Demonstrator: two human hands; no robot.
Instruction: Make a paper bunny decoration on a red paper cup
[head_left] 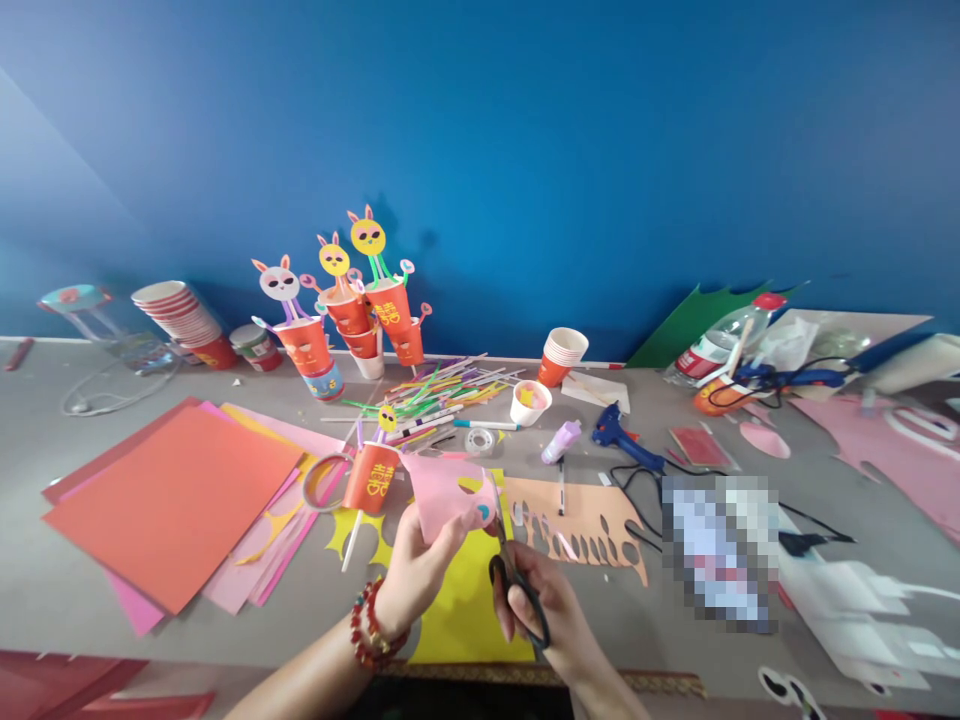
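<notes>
Left hand (416, 575), red bead bracelet (367, 625) on the wrist, grip pinched on the lower edge of a pink paper (442, 495), held up above the table (75, 590) at frame centre-bottom. Right hand (544, 610) at 3 o'clock of the left, grip closed through the black loops of the scissors (510, 570); blades point to 11 o'clock and meet the pink paper's right edge, can't tell how far apart the blades are. Yellow sheet (465, 610) lies flat under both hands. Orange cup (371, 478) on its side just at 10 o'clock of the pink paper, tape roll (328, 482) beside it at 9. Big orange sheet (176, 505) on a paper stack at 9 o'clock, well apart. Peach cut-out strip (592, 515) at 2 o'clock of the right hand, blue glue gun (619, 435) beyond it. Straw pile (442, 390) and bunny cups (360, 310) at 12 o'clock by the wall.
</notes>
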